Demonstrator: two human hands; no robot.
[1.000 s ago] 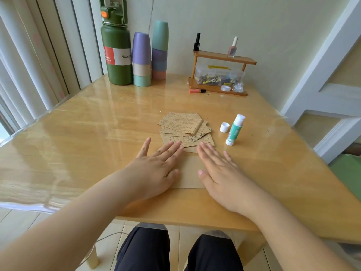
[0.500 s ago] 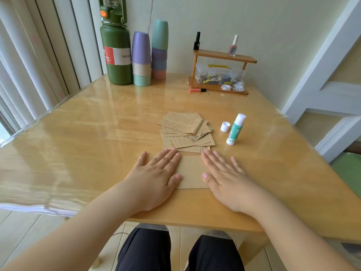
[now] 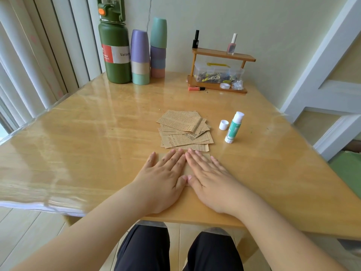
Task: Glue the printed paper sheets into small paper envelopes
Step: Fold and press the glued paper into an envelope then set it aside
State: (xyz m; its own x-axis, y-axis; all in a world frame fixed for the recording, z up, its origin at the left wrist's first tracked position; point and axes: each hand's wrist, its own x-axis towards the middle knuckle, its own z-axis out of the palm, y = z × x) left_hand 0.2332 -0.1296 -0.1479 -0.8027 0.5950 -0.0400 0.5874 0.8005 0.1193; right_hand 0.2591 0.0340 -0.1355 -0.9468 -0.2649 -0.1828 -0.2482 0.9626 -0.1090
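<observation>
A folded brown paper piece (image 3: pixel 203 156) lies flat near the table's front edge, mostly covered by my hands. My left hand (image 3: pixel 164 178) presses on its left part with straight fingers. My right hand (image 3: pixel 213 180) presses on its right part, thumbs touching in the middle. Just beyond my fingertips sits a loose pile of printed brown paper sheets (image 3: pixel 185 130). To the right of the pile stands an uncapped green-and-white glue stick (image 3: pixel 233 128), with its white cap (image 3: pixel 223 125) beside it.
At the table's back stand a green vacuum flask (image 3: pixel 114 49), stacked pastel cups (image 3: pixel 139 57) and a small wooden shelf (image 3: pixel 218 71) holding nail polish bottles and a clear box. An orange tube (image 3: pixel 196 88) lies before the shelf. The wooden table (image 3: pixel 88 133) has a glossy cover.
Both hands slid inward over the folded paper until their thumbs and fingers meet in the middle. The pile and glue stick have not moved.
</observation>
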